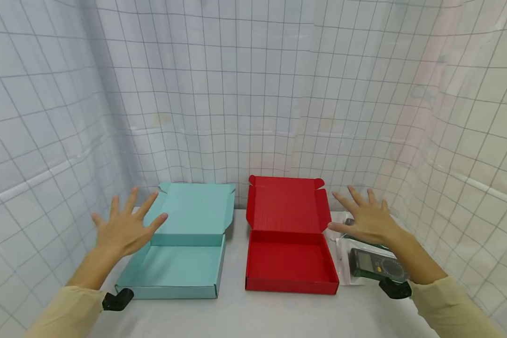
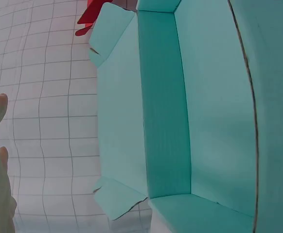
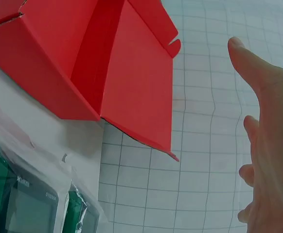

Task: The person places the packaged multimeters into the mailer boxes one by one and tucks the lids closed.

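My left hand (image 1: pixel 124 230) is raised with fingers spread, over the left side of a light teal cardboard box (image 1: pixel 181 265) whose lid stands folded back. In the left wrist view, the inside of that teal box (image 2: pixel 214 111) shows bare. My right hand (image 1: pixel 365 220) is also spread wide and holds nothing; it hovers to the right of a red cardboard box (image 1: pixel 291 263), lid folded back and nothing inside. Beneath the right hand and wrist lies a dark digital multimeter (image 1: pixel 376 264) in a clear plastic bag. A second bagged multimeter (image 3: pixel 83 213) lies behind it, partly hidden by the hand.
Both boxes stand side by side on a white table (image 1: pixel 236 314), a narrow gap between them. White curtains with a grey grid (image 1: pixel 262 94) hang behind and on both sides. Each wrist wears a black strap mount (image 1: pixel 118 299).
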`<move>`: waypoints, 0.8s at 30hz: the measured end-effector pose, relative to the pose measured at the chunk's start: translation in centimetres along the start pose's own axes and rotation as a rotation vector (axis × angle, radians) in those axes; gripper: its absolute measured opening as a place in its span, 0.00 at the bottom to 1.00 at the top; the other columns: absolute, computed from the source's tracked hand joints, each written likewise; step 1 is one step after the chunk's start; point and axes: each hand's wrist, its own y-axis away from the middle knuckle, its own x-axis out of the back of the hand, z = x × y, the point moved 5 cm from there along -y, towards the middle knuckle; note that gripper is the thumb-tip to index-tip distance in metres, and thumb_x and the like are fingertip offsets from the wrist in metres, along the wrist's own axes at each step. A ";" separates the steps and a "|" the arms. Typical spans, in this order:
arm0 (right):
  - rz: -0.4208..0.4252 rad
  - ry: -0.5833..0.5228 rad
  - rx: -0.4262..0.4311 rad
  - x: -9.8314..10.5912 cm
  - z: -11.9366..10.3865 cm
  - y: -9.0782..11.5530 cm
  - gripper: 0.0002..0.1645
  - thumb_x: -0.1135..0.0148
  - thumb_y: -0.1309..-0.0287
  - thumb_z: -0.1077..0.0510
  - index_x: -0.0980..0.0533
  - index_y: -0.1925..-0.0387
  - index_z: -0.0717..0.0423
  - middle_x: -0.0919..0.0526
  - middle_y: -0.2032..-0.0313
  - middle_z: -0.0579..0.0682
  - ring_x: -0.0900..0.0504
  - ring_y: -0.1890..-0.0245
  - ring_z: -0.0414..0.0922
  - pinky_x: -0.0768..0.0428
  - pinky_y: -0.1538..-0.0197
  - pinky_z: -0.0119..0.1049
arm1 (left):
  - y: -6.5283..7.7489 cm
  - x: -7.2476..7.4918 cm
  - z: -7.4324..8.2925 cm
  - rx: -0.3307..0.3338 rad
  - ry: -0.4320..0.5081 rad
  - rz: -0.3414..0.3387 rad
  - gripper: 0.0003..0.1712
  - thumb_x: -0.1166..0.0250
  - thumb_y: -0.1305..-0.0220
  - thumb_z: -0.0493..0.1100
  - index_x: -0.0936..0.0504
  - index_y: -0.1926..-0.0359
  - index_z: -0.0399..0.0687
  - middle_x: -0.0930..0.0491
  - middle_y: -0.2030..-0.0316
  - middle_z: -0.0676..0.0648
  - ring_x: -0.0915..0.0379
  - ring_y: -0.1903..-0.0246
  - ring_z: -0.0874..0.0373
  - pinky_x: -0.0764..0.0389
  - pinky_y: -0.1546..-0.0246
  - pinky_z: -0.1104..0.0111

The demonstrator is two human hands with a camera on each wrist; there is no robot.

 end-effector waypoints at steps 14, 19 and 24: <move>0.008 -0.180 0.072 -0.3 4.2 1.4 0.58 0.36 0.40 0.31 0.49 0.17 0.44 0.49 0.22 0.67 0.56 0.27 0.80 0.56 0.40 0.87 | 2.6 -1.4 -2.5 -0.042 0.462 -0.083 0.47 0.52 0.20 0.60 0.65 0.17 0.44 0.72 0.23 0.23 0.74 0.29 0.16 0.64 0.45 0.16; -0.006 -0.267 0.100 -1.0 6.3 2.2 0.58 0.33 0.40 0.36 0.48 0.17 0.47 0.47 0.22 0.67 0.54 0.26 0.77 0.51 0.41 0.86 | 3.7 -2.2 -3.1 -0.003 0.632 -0.170 0.51 0.48 0.21 0.59 0.71 0.17 0.50 0.76 0.21 0.30 0.79 0.25 0.25 0.65 0.43 0.17; -0.013 -0.304 0.097 -1.7 8.5 3.1 0.55 0.33 0.38 0.39 0.47 0.18 0.48 0.44 0.23 0.67 0.46 0.27 0.74 0.43 0.41 0.84 | 5.0 -3.1 -4.3 0.063 0.751 -0.264 0.56 0.41 0.23 0.56 0.77 0.18 0.55 0.78 0.21 0.32 0.80 0.26 0.23 0.60 0.45 0.17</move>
